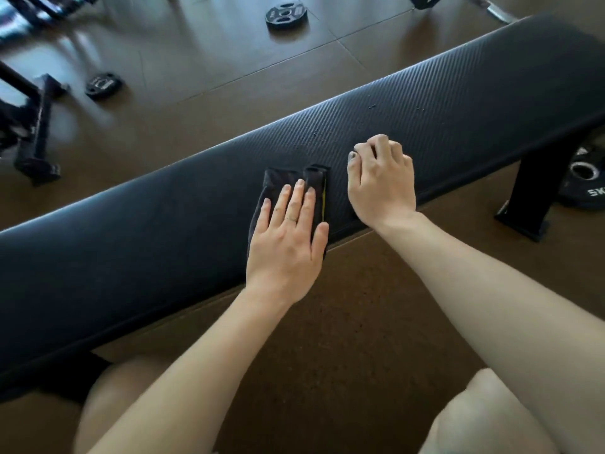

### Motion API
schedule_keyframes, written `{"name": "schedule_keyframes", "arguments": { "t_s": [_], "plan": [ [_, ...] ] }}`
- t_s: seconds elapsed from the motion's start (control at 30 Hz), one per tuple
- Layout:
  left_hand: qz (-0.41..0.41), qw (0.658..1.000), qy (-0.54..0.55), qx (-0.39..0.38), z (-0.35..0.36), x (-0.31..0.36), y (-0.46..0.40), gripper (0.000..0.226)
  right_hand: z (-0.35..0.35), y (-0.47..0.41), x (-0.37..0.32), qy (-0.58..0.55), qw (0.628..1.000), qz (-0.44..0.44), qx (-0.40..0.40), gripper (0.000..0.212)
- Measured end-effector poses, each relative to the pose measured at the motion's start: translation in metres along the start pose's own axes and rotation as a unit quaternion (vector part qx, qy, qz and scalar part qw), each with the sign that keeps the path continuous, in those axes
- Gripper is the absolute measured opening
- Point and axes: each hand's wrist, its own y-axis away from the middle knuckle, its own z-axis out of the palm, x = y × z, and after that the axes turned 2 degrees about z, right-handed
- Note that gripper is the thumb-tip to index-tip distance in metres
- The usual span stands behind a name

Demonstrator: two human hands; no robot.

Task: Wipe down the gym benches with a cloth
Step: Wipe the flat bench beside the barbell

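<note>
A long black padded bench [458, 103] runs diagonally from lower left to upper right. A dark folded cloth [288, 178] with a yellow edge lies on its near side. My left hand [288, 237] lies flat on the cloth, fingers spread and pressing it onto the pad. My right hand [381, 181] rests on the bench just right of the cloth, fingers curled with the tips pinched together on the pad; I cannot tell whether anything is between them. Small crumbs [371, 107] dot the pad beyond the hands.
Black weight plates lie on the brown floor behind the bench [287, 15], [103, 85] and by its right leg [586, 178]. The bench leg [532, 198] stands at the right. A black equipment frame [36, 132] sits at far left. My knees show at the bottom.
</note>
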Motion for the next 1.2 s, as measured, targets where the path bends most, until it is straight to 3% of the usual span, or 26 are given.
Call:
{"name": "schedule_keyframes", "arguments": {
  "t_s": [0.13, 0.33, 0.5, 0.73, 0.83, 0.93, 1.1, 1.2],
  "plan": [
    [-0.027, 0.999, -0.014, 0.012, 0.005, 0.006, 0.013, 0.064, -0.011, -0.011, 0.027, 0.036, 0.996, -0.070, -0.033, 0.050],
    [-0.060, 0.998, 0.032, 0.015, 0.003, 0.022, -0.050, 0.062, -0.005, -0.010, 0.029, 0.037, 0.997, -0.052, 0.037, 0.044],
    [-0.074, 0.993, 0.088, -0.002, 0.000, 0.026, -0.099, 0.061, -0.008, -0.012, 0.027, 0.047, 0.997, -0.053, 0.015, 0.045],
    [-0.035, 0.999, 0.022, -0.011, 0.003, 0.034, -0.016, 0.063, -0.013, -0.018, 0.030, 0.051, 0.996, -0.070, -0.005, 0.050],
    [-0.020, 0.999, 0.042, -0.026, -0.003, 0.033, -0.046, 0.063, -0.016, -0.043, 0.035, 0.061, 0.996, -0.062, -0.012, 0.050],
    [0.013, 0.997, 0.078, -0.028, -0.006, 0.020, -0.103, 0.059, -0.014, -0.063, 0.051, 0.053, 0.999, -0.001, -0.002, 0.047],
    [-0.022, 0.996, 0.087, -0.028, -0.005, 0.010, -0.195, 0.058, -0.006, -0.064, 0.059, 0.013, 0.998, 0.008, 0.056, 0.042],
    [-0.020, 0.995, 0.089, -0.043, -0.007, 0.012, -0.196, 0.059, -0.008, -0.063, 0.062, -0.021, 0.997, 0.019, 0.065, 0.044]
  ]
}}
